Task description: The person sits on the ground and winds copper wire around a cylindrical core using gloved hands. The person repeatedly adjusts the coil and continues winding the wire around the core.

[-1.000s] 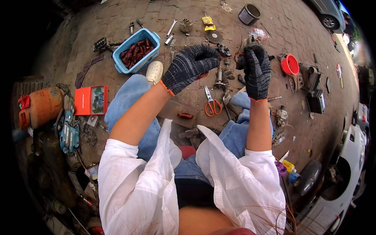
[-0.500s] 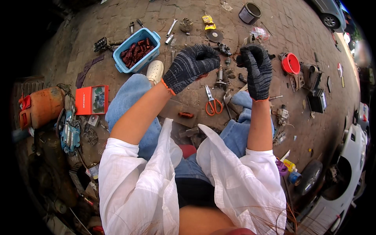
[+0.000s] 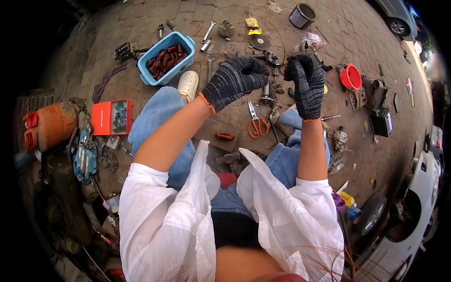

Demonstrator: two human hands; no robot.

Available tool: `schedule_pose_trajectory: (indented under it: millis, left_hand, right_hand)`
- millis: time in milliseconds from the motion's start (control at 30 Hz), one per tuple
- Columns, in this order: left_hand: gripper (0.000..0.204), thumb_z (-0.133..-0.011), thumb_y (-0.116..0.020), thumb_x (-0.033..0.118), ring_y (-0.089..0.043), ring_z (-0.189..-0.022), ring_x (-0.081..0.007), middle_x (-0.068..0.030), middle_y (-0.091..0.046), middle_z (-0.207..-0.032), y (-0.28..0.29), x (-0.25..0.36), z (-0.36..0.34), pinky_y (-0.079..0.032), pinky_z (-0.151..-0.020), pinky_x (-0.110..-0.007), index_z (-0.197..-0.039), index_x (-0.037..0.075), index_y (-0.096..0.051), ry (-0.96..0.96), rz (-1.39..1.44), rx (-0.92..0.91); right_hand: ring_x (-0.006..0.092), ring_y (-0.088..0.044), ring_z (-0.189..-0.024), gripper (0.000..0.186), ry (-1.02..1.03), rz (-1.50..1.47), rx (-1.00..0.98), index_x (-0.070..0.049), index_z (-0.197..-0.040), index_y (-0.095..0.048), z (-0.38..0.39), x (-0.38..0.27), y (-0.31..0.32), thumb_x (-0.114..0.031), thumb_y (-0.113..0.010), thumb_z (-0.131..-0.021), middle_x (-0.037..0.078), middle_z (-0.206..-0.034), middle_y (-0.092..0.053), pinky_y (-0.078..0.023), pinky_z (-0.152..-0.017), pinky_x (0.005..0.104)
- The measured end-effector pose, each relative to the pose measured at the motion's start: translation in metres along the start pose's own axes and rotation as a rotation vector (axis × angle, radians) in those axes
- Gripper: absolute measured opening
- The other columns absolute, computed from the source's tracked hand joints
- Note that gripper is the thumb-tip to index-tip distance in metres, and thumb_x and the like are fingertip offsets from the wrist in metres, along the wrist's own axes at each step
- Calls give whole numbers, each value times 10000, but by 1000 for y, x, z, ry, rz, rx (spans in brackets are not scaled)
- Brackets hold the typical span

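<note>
Both my hands wear dark grey knitted gloves with orange cuffs and are raised over the ground in front of my knees. My left hand (image 3: 237,81) is closed, fingers curled to the thumb and pointing right. Level with it, my right hand (image 3: 304,84) is closed too, fingers bent inward. What either one grips is hidden or too thin to name. A thin dark strand (image 3: 284,44) curves up beside the right fingers; I cannot tell whether it is held. Below the hands lie orange-handled scissors (image 3: 258,126) and a reddish-brown wire coil (image 3: 224,137).
A blue basin (image 3: 146,75) of reddish-brown coils stands left of my shoe. Around lie a wrench (image 3: 209,31), a cutting disc (image 3: 260,43), a red box (image 3: 102,119) and a hammer (image 3: 229,158). A red bowl (image 3: 351,77), metal parts and an orange gas cylinder (image 3: 57,126) flank me.
My left hand has shifted slightly right and down, and its finger loop has tightened. The right hand has drawn its fingers in a little. Both stay closed.
</note>
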State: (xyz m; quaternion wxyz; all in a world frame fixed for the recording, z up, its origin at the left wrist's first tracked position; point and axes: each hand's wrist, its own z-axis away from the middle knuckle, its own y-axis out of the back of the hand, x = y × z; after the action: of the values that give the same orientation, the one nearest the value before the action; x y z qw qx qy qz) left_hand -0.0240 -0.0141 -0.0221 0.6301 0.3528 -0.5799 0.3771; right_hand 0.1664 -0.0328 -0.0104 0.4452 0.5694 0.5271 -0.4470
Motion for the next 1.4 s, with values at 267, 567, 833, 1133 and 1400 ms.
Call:
schedule_pose_trajectory:
  millis: [267, 567, 833, 1133, 1400]
  left_hand:
    - [251, -764, -658, 152, -569, -735, -106, -60, -638, -840, 2, 0, -1, -459, -678, -242, -956, -6, -626, 48, -16, 44]
    - [223, -777, -633, 157, -531, -672, -85, -31, -619, -777, -3, 0, 0, -440, -627, -228, -947, 13, -622, 33, -22, 201]
    - [216, -683, -665, 154, -609, -685, -219, -153, -628, -773, 0, -14, -4, -482, -644, -308, -839, 9, -631, -147, -414, 58]
    - [190, -737, -663, 150, -557, -627, -107, -50, -637, -757, 1, 0, -5, -454, -600, -240, -867, 13, -646, 281, -62, -83]
    - [236, -756, -670, 192, -561, -604, -102, -66, -638, -733, 1, -10, -8, -465, -580, -253, -889, -1, -648, 73, -14, 18]
  right_hand:
    - [88, -522, -730, 124, 42, 13, -47, -4, -994, -530, -1, 2, 0, -32, -494, -879, 38, -850, -558, -458, -665, 229]
    - [92, -518, -688, 143, -81, -75, -66, -11, -1011, -515, 3, 1, -10, -77, -504, -884, 41, -842, -561, -454, -627, 230]
    - [100, -519, -703, 278, -200, -238, -48, -15, -1126, -499, 0, -5, -8, -107, -534, -865, 42, -846, -560, -453, -628, 231]
    - [143, -544, -856, 353, -152, -126, 24, 3, -1153, -473, -4, 2, -11, -153, -574, -853, 98, -1000, -542, -489, -730, 268]
    - [127, -562, -887, 234, -295, 192, -251, -3, -1034, -584, -1, 20, -12, -143, -568, -848, 68, -984, -592, -459, -795, 254]
